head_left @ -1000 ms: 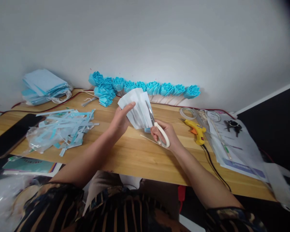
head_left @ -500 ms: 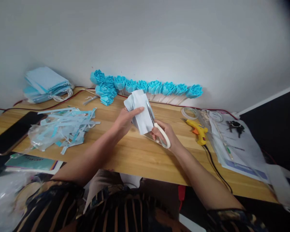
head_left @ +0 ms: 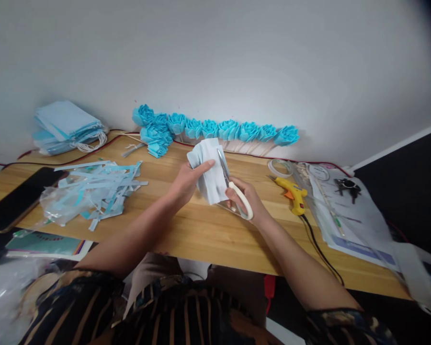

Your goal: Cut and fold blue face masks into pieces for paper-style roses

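Note:
My left hand [head_left: 191, 178] is closed on a pale blue-white pleated face mask [head_left: 214, 184], its thumb lying flat across the front. Held above the middle of the table, the mask is partly folded and upright. Scissors with white handles [head_left: 243, 199] are in my right hand [head_left: 249, 195], fingers through the loops. A blade of the scissors lies along the mask's right edge; I cannot tell how far it has cut. Behind the mask, a row of blue flowers [head_left: 228, 130] on thin sticks leans against the wall.
A stack of blue masks [head_left: 68, 117] stands at the back left. Cut strips [head_left: 107, 187] and a black phone [head_left: 21, 199] lie left on the wooden table [head_left: 201, 239]. To the right are a yellow glue gun [head_left: 294, 195], a tape roll [head_left: 280, 167], keys [head_left: 347, 187] and papers [head_left: 359, 225].
The mask has shifted slightly down and right with my left hand. My right hand and the scissors stay almost in place at its right edge.

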{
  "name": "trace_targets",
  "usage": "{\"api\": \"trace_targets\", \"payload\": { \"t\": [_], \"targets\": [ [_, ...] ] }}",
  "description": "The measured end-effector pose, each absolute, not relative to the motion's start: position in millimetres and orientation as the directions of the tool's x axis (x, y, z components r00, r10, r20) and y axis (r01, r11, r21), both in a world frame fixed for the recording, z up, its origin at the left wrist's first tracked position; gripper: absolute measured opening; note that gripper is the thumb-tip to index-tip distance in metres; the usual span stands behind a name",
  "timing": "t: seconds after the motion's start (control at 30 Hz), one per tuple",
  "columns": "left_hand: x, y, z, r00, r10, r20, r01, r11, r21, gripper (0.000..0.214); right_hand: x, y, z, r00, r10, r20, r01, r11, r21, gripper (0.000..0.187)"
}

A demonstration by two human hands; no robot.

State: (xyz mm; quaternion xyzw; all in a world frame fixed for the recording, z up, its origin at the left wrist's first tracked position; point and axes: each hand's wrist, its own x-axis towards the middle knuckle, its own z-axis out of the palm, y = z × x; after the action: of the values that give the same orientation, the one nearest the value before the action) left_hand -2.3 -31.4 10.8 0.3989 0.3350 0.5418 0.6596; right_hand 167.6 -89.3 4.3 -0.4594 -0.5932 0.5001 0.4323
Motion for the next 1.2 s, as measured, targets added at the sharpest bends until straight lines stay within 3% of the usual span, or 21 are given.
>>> {"api": "trace_targets", "payload": {
  "t": [0.9, 1.2],
  "targets": [
    [-3.4, -32.4, 13.5, 0.191, 0.98, -0.063, -0.417, 0.139, 0.898, 0.045, 164.7, -89.7, 1.8, -0.144, 0.989, 0.036, 0.098, 0.05, -0.994, 0.05],
    [-3.7, -34.0, 16.2, 0.197, 0.98, -0.041, -0.425, 0.123, 0.897, 0.043, 164.6, -89.4, 0.9, -0.132, 0.991, 0.031, 0.109, 0.045, -0.993, 0.042]
  ]
}}
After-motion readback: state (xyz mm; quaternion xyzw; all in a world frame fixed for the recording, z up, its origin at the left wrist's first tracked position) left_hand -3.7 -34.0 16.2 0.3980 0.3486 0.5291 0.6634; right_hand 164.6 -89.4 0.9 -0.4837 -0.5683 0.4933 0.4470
